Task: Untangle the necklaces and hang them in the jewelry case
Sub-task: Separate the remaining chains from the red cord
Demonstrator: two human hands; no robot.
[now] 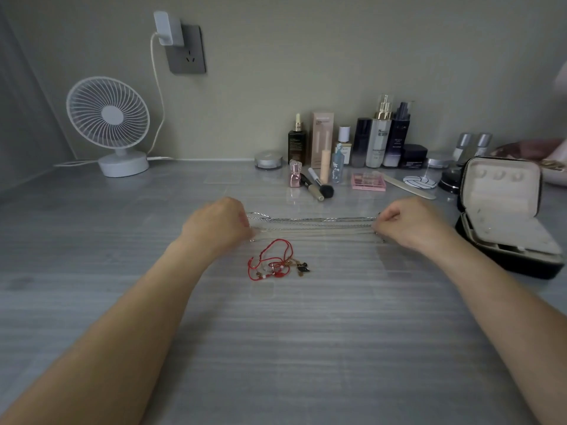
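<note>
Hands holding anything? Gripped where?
Both hold the silver chains, stretched between them: left hand pinches the left ends, right hand the right ends.

Plain grey-green wall (306, 41) ran behind a grey, streaked tabletop (276, 348). Light was dim and flat. A dark grey socket plate (187, 52) sat on the wall, upper L, w/ a white charger (168, 27) plugged in. Its cable (159, 96) dropped beside a white desk fan (108, 113) at back L. Cosmetics bottles (379, 139) stood in a row along the wall, back R.
</note>
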